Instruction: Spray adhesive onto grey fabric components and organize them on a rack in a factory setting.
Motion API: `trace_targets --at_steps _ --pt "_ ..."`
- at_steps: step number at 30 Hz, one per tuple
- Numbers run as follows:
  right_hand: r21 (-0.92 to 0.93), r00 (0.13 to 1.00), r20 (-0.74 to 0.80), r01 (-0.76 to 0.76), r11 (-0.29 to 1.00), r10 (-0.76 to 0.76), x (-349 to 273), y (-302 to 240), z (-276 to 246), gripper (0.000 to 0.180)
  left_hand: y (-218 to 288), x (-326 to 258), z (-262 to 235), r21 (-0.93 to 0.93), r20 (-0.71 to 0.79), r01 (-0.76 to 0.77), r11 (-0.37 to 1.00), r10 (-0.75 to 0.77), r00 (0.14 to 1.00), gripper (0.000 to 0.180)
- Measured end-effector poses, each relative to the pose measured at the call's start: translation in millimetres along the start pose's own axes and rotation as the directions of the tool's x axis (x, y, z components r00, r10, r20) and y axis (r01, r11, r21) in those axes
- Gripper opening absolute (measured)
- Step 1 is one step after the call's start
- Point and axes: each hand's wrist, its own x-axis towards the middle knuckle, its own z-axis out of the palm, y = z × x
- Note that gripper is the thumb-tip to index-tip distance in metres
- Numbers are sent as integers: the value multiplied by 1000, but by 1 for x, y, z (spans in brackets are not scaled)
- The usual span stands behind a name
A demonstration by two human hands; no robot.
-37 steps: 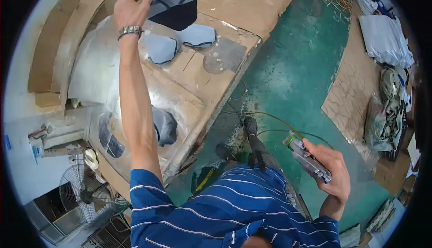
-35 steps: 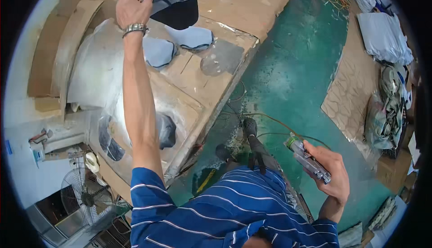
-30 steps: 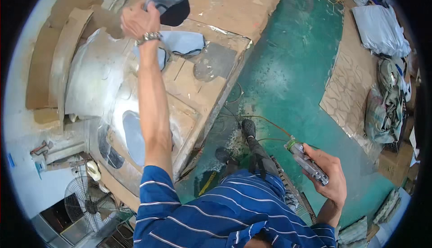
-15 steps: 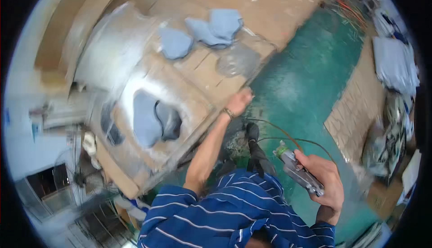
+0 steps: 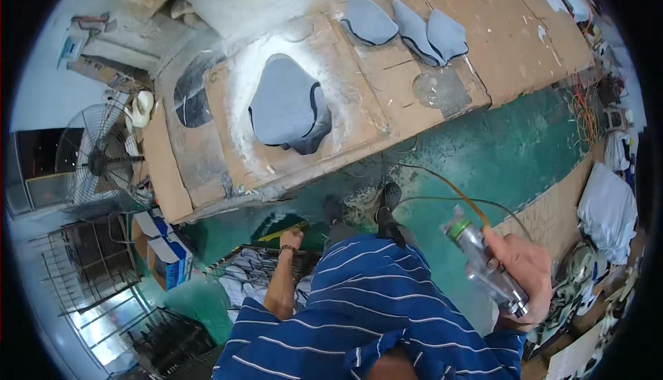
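My right hand [image 5: 521,269] is wrapped round a metal spray gun [image 5: 483,266] with a green collar, held over the floor at the right. A brownish hose [image 5: 452,185] runs from near the gun toward my feet. My left hand [image 5: 292,238] hangs low beside the table, fingers curled; what is in them, if anything, is too small to make out. Near it stands a wire basket [image 5: 224,266] with grey pieces in it. On the table lies a stack of curved grey padded pieces [image 5: 284,100], ringed by white residue. Other grey pieces [image 5: 369,20] lie farther right.
The cardboard-covered table [image 5: 400,121] crosses the view ahead of me. At left are a large fan [image 5: 100,156], a blue-and-white box [image 5: 166,252] and wire racks [image 5: 90,259]. Plastic-wrapped bundles [image 5: 608,207] line the right side. The hose loops across the green floor [image 5: 497,138].
My left hand has moved from the table's edge down and left, near the basket. My right hand still holds the spray gun. The view has turned, with the table now lying more crosswise.
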Motion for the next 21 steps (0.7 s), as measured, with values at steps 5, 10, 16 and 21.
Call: trace_targets --at_steps 5,10,16,21 --pt "-46 995 -104 1 999 -6 16 -36 31 59 151 -22 -81 32 -628 -592 805 477 615 38" --pt "-14 999 -49 9 1000 -10 33 -76 50 71 265 -20 -201 405 -662 -749 524 733 155 52" --pt "-24 999 -35 12 1000 -12 48 -128 82 68 285 47 -206 539 -607 -641 546 780 154 63" --pt "-111 1000 -23 -3 994 0 53 -156 104 63 301 40 -185 437 -739 -612 659 651 174 62"
